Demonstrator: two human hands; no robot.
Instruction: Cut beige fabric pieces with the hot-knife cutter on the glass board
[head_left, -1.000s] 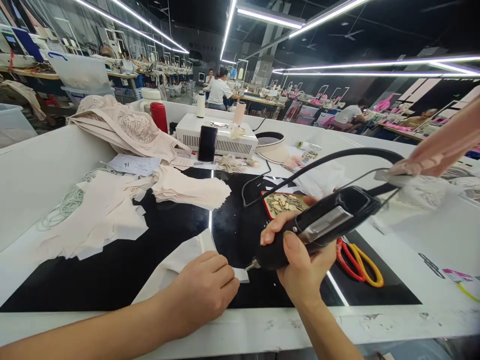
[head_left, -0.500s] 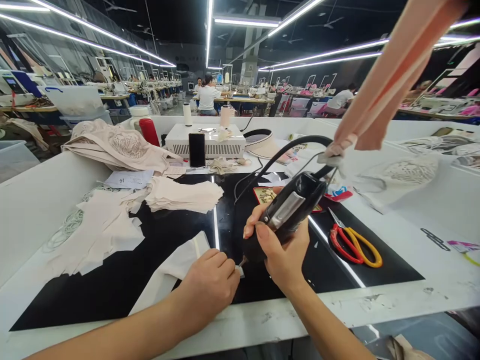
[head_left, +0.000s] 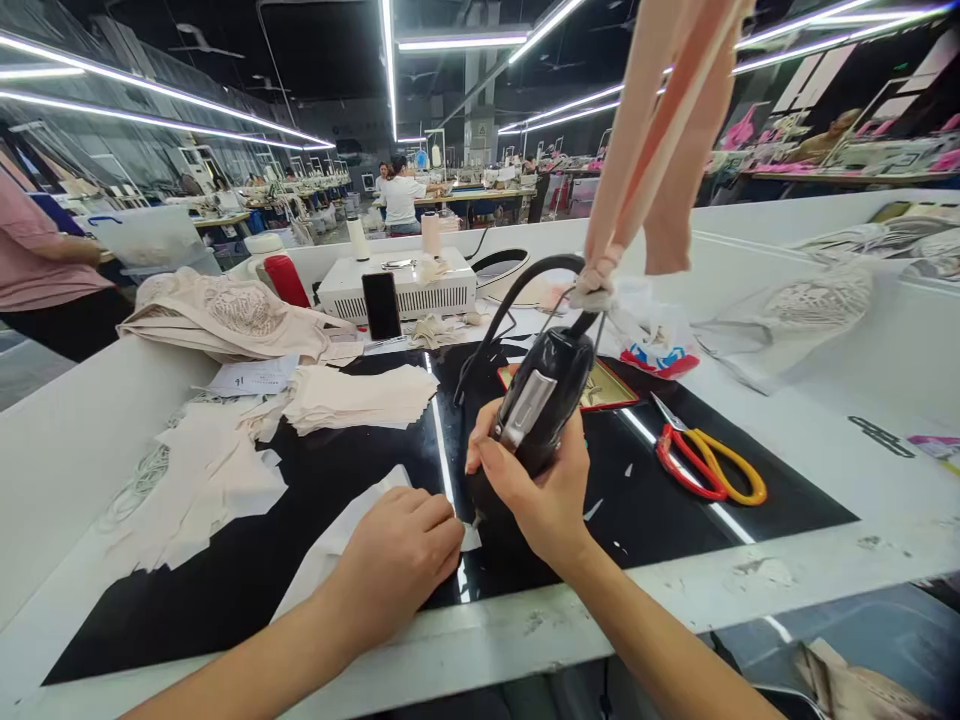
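Observation:
My right hand (head_left: 536, 490) is wrapped round a black corded hand tool (head_left: 546, 385) with a silver lever on its side. Its lower end points down at the black mat and is partly hidden by my fingers. Peach fabric strips (head_left: 637, 150) tied at the cord end hold the tool from above. My left hand (head_left: 409, 550), fingers curled, pins a pale fabric piece (head_left: 337, 535) to the mat. A small corner of that fabric sticks out past my fingertips, beside the tool's lower end. What lies under my left palm is hidden.
Stacked beige cut pieces (head_left: 360, 397) and a lace bra pile (head_left: 232, 310) lie left. Red-and-yellow-handled scissors (head_left: 709, 465) lie right, near a red-rimmed tray (head_left: 611, 388). Behind stand a phone (head_left: 382, 306) and a white vented box (head_left: 405, 290). A person in pink (head_left: 34, 245) is at far left.
My view has shifted a little. The tool stands slightly more upright, and the hanging strips have swung left. A person in pink has come into view at the left. Both hands keep their grips.

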